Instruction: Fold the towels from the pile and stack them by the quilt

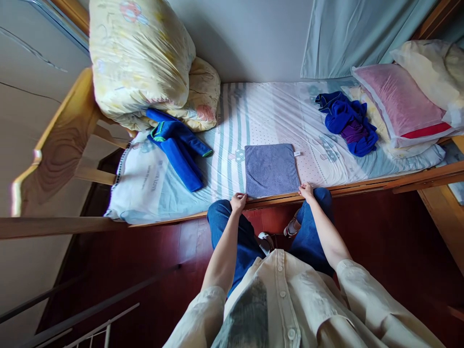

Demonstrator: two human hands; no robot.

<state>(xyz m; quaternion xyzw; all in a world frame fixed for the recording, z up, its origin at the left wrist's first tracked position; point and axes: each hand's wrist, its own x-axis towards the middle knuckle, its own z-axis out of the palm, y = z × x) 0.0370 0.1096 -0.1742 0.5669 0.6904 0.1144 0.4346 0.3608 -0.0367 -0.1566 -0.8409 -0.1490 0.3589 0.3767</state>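
A square grey-purple towel (271,169) lies flat on the mattress at the bed's front edge, a small white tag sticking out on its right side. My left hand (238,201) pinches its near left corner. At the near right corner, the fingers of my right hand (306,190) are closed on the cloth too. Left of the towel lie folded blue cloths (177,150) with green edging. A crumpled pile of blue and purple cloths (350,123) rests to the right.
A thick yellow quilt (141,58) is heaped at the bed's left end. Pink and pale pillows (402,99) are stacked at the right end. The wooden bed rail (362,188) runs along the front, and a wooden headboard (61,140) stands at left. A grey curtain (355,38) hangs behind.
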